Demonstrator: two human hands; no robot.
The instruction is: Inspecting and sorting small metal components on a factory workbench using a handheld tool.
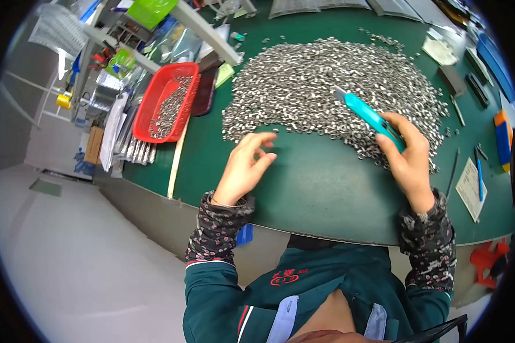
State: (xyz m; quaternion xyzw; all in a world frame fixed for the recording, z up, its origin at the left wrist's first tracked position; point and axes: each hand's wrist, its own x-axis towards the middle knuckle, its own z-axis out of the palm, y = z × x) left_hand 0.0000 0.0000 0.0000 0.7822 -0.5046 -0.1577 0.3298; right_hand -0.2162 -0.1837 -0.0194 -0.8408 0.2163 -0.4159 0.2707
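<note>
A wide heap of small shiny metal pieces [320, 86] covers much of the green tabletop. My right hand [409, 157] grips a teal utility knife [366, 112] over the heap's near right part. The knife's blade end points up and to the left, above the pieces. At the heap's near left edge, my left hand [246, 166] hovers low with its fingers loosely bent and the thumb apart from them. Nothing shows between those fingers. The small pieces are too tiny for me to tell their exact kind.
A red plastic tray [144, 108] with more metal pieces stands on the left, beside a dark phone-like slab [205, 91]. On the right lie a paper label [468, 186], a blue pen [479, 171] and a blue-orange block [502, 137]. A red stool [486, 263] stands beyond the table's edge.
</note>
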